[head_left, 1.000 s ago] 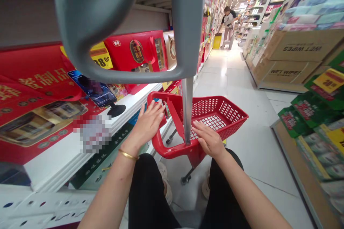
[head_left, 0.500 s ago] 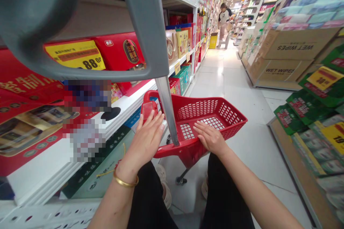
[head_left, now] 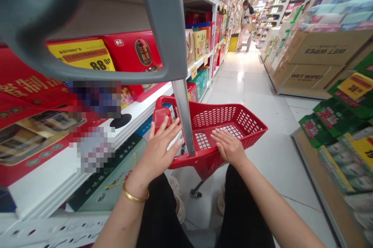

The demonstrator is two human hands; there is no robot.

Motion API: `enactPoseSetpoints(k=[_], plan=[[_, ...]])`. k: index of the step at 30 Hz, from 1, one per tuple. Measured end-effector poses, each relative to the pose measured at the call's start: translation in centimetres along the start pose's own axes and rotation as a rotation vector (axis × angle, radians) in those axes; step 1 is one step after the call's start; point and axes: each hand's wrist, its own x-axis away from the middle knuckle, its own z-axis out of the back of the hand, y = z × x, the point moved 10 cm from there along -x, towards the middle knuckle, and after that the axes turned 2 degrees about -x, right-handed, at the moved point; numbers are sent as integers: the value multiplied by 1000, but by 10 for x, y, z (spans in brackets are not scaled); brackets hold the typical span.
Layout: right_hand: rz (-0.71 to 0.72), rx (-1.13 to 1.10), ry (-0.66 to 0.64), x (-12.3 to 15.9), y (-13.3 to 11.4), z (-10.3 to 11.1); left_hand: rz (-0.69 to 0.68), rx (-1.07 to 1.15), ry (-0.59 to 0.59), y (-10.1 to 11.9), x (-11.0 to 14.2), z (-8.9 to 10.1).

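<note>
A red wheeled shopping basket (head_left: 201,158) stands on the floor in front of my knees, with nothing visible inside its perforated walls. From its near left corner a metal pole rises to a large grey handle (head_left: 171,26), close to the camera. My left hand (head_left: 163,145), with a gold bangle at the wrist, is open beside the pole, fingers spread over the basket's left corner. Open and palm down, my right hand (head_left: 230,147) is at the basket's near rim, its fingers straight and reaching over the inside. Neither hand grips anything.
Shelves at left carry red gift boxes (head_left: 131,58) and a yellow price tag (head_left: 84,56). Cartons of wet wipes (head_left: 314,54) and green packs (head_left: 332,120) are stacked at right. Down the tiled aisle (head_left: 233,77) a person (head_left: 245,19) stands near a yellow box (head_left: 233,42).
My left fingers have spread wider apart, and the thumb side has shifted slightly. My right hand stays at the rim. The person down the aisle has turned a little.
</note>
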Motion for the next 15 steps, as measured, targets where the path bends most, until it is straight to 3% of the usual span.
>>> enactPoseSetpoints(k=[5,9,12,15], plan=[[-42,-60,-6,-5,-9,-4,19,12,24,-1,0,-1],[-15,-125,-6,-9,-18,-7,136,44,45,-17,-2,-3],[-29,-89,-12,0,1,-6,223,47,48,-26,-2,-5],[-119,-42,-4,11,31,-6,173,2,15,-20,-5,-9]])
